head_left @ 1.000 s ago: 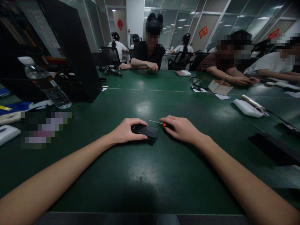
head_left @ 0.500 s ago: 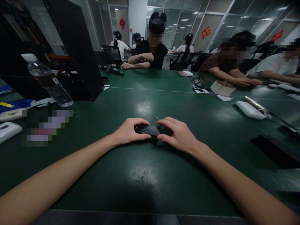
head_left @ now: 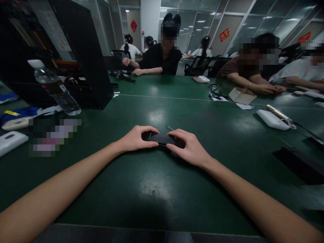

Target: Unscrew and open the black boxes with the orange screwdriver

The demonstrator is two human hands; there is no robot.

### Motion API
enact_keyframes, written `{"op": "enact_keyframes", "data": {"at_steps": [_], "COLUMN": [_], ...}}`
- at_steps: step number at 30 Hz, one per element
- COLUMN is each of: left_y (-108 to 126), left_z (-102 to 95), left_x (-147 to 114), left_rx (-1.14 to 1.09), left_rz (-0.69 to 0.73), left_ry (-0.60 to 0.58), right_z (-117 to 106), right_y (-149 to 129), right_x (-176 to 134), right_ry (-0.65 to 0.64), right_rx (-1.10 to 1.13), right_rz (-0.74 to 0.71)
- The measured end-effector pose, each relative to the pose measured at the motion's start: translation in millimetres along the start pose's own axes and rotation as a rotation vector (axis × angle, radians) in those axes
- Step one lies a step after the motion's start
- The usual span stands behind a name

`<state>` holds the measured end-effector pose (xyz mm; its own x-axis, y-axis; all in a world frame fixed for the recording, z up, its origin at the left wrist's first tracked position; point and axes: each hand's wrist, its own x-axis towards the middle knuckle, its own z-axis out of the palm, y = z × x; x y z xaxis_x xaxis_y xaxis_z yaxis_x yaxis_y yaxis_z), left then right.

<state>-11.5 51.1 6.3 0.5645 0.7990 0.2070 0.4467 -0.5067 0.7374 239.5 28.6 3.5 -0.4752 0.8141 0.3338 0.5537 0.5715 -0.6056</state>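
A small black, flat, oblong object [head_left: 162, 138] lies level over the middle of the green table [head_left: 152, 182]; its exact kind does not show. My left hand [head_left: 136, 139] grips its left end, thumb along the near edge and fingers along the far edge. At the right end, my right hand [head_left: 188, 145] holds it in the same way, thumb and fingertips on opposite edges. A thin metal tip with two prongs [head_left: 169, 128] sticks out beyond my right fingers; the rest of it is hidden.
At left stand a black open-sided case [head_left: 86, 54] and a water bottle [head_left: 57, 87]. A white device [head_left: 272, 119] and a dark flat block [head_left: 298, 163] lie to the right. A small box [head_left: 242, 96] sits farther back. Several people sit around, one opposite [head_left: 162, 59].
Both hands have shifted slightly left with the black object, and its top now faces me more evenly. The person opposite has moved one raised hand to the left.
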Motion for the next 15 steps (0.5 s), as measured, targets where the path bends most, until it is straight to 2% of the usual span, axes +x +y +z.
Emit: {"op": "enact_keyframes", "data": {"at_steps": [8, 15], "left_y": [-8.4, -7.0], "left_z": [-0.9, -0.4], "left_x": [-1.4, -1.3], "left_rx": [-0.062, -0.100], "left_rz": [-0.046, -0.071], "left_ry": [0.047, 0.043], "right_z": [0.4, 1.0], "right_y": [8.3, 7.6], "right_x": [-0.3, 1.1], "right_ry": [0.004, -0.010], "right_rx": [0.106, 0.081], "right_rz": [0.044, 0.046]}}
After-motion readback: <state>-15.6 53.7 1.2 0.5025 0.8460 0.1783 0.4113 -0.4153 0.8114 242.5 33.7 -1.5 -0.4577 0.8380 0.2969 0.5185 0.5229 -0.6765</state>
